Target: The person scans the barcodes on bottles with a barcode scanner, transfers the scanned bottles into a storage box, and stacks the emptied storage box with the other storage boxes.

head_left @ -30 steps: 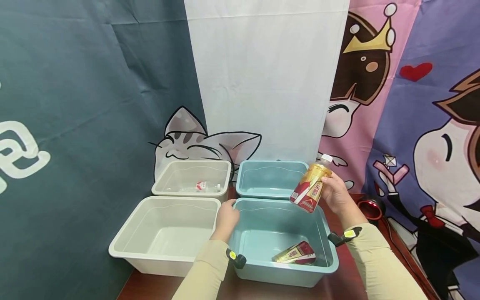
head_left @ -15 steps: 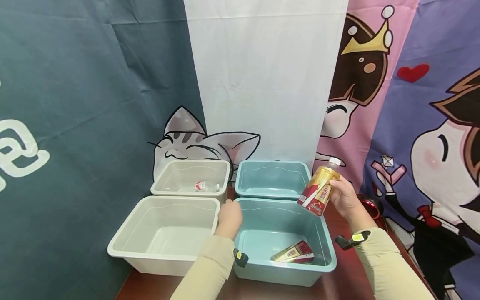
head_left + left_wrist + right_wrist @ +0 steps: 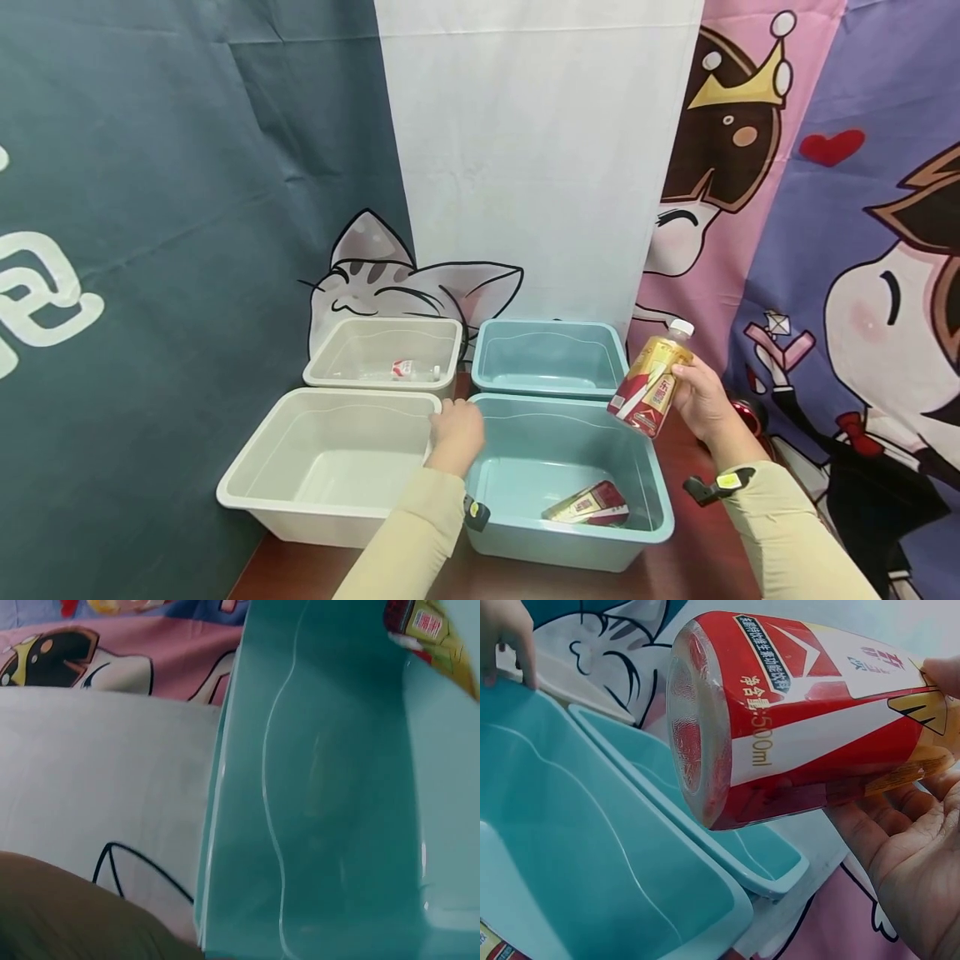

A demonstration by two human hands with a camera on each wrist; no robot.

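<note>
My right hand (image 3: 707, 406) grips a plastic drink bottle (image 3: 651, 385) with a gold and red label and a white cap. The bottle hangs tilted, cap up and to the right, over the right side of the front blue tub (image 3: 570, 546). In the right wrist view its base (image 3: 697, 727) faces the camera. My left hand (image 3: 457, 435) rests at the neighbouring rims of the blue tub and the front white tub (image 3: 330, 517), fingers pointing down; its exact contact is partly hidden. Inside the blue tub lies a second gold and red bottle (image 3: 588, 505).
Behind stand a smaller white tub (image 3: 382, 327) holding a clear bottle (image 3: 415, 372) with a red and white label, and a smaller blue tub (image 3: 547, 332). The tubs sit on a brown table (image 3: 525, 579) before a printed cloth (image 3: 525, 167). A dark round object (image 3: 750, 412) is at right.
The held bottle and my right hand have shifted to the right and slightly down. My left hand's finger, earlier extended along the blue rim, is drawn in. The tubs stay put.
</note>
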